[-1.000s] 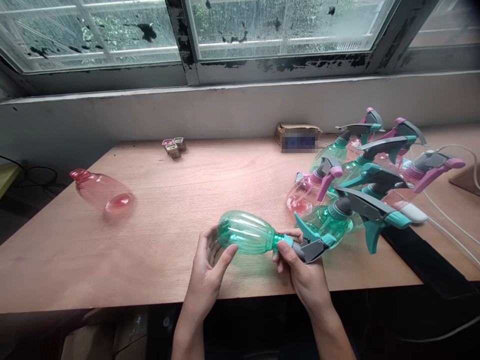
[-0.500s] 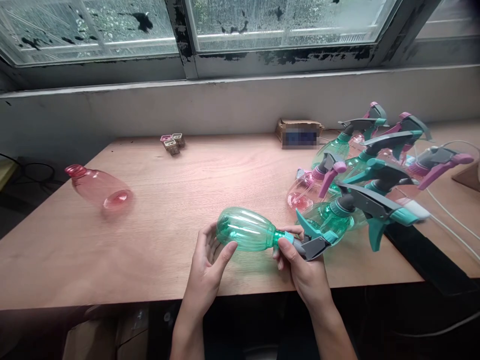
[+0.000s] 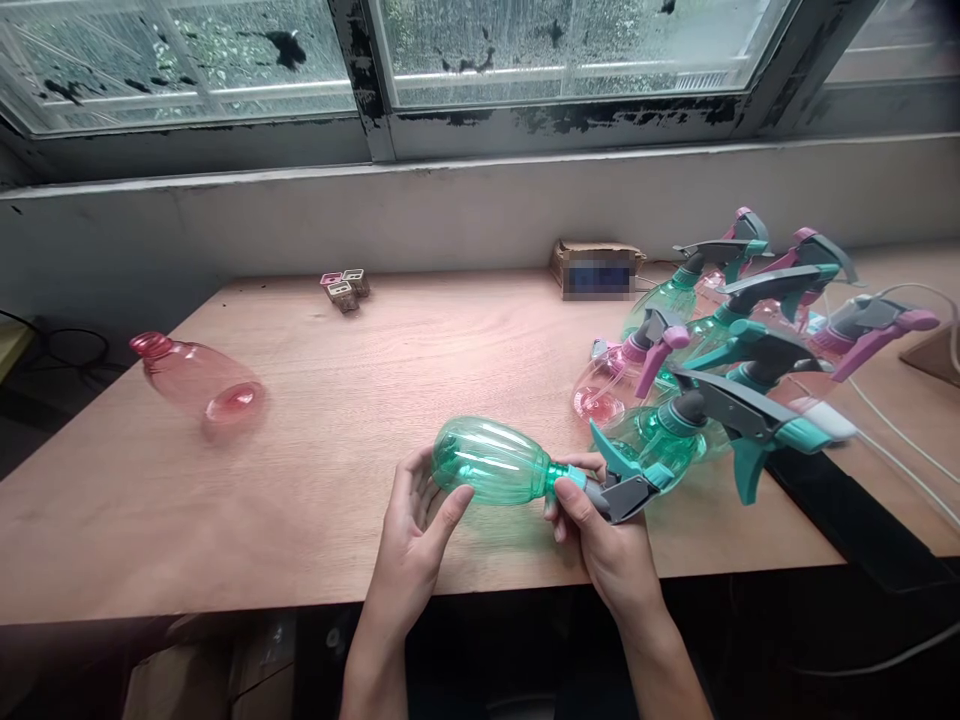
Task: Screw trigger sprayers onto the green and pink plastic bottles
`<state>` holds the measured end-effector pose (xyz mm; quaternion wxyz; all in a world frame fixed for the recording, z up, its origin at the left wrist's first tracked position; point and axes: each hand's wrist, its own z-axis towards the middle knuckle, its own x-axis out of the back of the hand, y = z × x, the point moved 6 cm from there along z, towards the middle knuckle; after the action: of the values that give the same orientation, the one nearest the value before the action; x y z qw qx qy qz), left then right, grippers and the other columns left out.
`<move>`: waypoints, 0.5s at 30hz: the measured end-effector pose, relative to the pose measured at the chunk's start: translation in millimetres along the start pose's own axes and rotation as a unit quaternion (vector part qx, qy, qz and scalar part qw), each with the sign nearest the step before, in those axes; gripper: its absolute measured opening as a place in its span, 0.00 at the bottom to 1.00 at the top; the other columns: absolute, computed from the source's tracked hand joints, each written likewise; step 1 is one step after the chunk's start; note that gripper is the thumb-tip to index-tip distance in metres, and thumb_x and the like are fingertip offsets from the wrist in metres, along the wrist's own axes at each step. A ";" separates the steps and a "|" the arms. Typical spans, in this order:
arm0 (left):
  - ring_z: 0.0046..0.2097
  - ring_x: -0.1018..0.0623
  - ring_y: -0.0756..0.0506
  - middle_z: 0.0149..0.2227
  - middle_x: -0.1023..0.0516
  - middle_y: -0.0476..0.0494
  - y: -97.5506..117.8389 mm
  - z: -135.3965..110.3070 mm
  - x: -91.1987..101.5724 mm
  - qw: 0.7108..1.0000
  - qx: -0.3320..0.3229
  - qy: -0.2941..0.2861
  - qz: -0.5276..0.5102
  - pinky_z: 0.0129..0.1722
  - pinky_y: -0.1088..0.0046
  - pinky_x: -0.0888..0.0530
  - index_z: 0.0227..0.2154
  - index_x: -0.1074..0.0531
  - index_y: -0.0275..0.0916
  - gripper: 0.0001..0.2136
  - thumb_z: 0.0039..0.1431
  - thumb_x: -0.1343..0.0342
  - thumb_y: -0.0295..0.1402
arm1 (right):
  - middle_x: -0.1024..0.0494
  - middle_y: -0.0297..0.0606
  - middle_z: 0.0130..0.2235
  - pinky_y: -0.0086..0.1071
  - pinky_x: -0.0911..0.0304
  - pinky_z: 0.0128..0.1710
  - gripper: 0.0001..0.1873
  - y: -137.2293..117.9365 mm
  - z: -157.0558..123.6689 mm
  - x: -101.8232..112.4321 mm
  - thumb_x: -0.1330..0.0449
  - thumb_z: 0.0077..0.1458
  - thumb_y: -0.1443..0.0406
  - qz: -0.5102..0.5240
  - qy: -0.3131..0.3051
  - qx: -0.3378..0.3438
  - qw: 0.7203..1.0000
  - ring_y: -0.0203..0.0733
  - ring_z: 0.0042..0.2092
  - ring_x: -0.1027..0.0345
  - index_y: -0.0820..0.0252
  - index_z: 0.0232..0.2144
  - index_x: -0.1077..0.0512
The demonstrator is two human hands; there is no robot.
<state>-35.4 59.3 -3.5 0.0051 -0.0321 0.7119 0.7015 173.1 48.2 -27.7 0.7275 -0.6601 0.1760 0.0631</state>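
A clear green spray bottle point(image 3: 491, 462) lies sideways in the air just above the near edge of the wooden table point(image 3: 337, 400). My left hand point(image 3: 416, 540) cups its rounded base, thumb and fingers curled around it. My right hand point(image 3: 604, 535) grips the bottle's neck, where a teal and grey trigger head point(image 3: 626, 480) sits. The trigger head points to the right.
Several finished spray bottles with teal or pink trigger heads point(image 3: 735, 330) crowd the table's right side. A pink bottle without a head point(image 3: 199, 380) lies at the left. Small clips point(image 3: 345, 288) and a cardboard box point(image 3: 596, 268) sit near the wall. White cables point(image 3: 900, 440) run at the right.
Both hands keep the green bottle in nearly the same spot. The view has shifted slightly; nothing on the table has moved.
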 end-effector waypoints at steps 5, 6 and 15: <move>0.66 0.26 0.40 0.60 0.24 0.46 1.2 -0.5 0.2 1.000 0.004 0.003 0.001 0.63 0.63 0.25 0.56 0.32 0.49 0.20 0.64 0.34 0.40 | 0.20 0.29 0.26 0.29 0.34 0.27 0.13 3.4 1.3 2.4 0.30 0.63 0.57 0.001 0.000 -0.001 1.000 0.35 0.23 0.30 0.55 0.46 0.25; 0.66 0.26 0.40 0.60 0.24 0.46 1.3 -0.6 0.1 1.000 0.005 0.003 0.002 0.63 0.63 0.25 0.56 0.32 0.49 0.21 0.64 0.34 0.41 | 0.20 0.29 0.26 0.29 0.34 0.27 0.14 4.7 1.5 3.3 0.30 0.63 0.57 0.002 -0.001 -0.001 1.000 0.35 0.23 0.30 0.55 0.46 0.26; 0.66 0.27 0.40 0.61 0.25 0.45 5.0 -1.7 -2.0 1.000 0.017 -0.001 0.010 0.64 0.63 0.26 0.56 0.33 0.49 0.21 0.64 0.35 0.42 | 0.20 0.30 0.27 0.29 0.34 0.27 0.14 7.4 0.7 4.2 0.30 0.63 0.57 0.003 -0.004 -0.005 1.000 0.36 0.23 0.30 0.55 0.46 0.27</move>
<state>-33.6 57.8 1.6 -0.0009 -0.0245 0.7242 0.6892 174.8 49.1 -36.0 0.7250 -0.6627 0.1747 0.0685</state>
